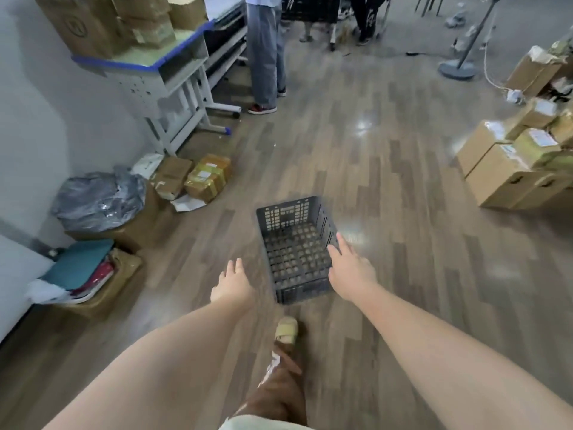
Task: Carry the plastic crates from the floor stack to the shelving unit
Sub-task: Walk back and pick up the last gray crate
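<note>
I am at the pick-up step: one dark plastic crate [296,248] sits alone on the wood floor [403,212] just ahead of my sandalled foot [286,328], empty, its lattice bottom showing the boards through it. My right hand [348,271] is at the crate's right rim, fingers straight and spread, fingertips touching or all but touching the edge; I cannot tell which. My left hand [232,287] is beside the left wall, apart from it, fingers relaxed and extended. So my grip is wide on both sides and holds nothing yet. The next move, as I judge it, is to bring the left hand in against the left rim, curl fingers of both hands over the edges and lift level. No shelving unit is plain from here, so I will have to turn to find it. Around me: a grey-framed counter [161,72] with a blue edge stands by the wall at left, cardboard boxes [93,23] piled on it; parcels [207,178] and a grey plastic bag [99,200] lie on the floor below. More cartons [508,169] are stacked at right, near a fan stand [459,68]. A person in jeans [265,54] stands ahead, others beyond, and could block that way.
</note>
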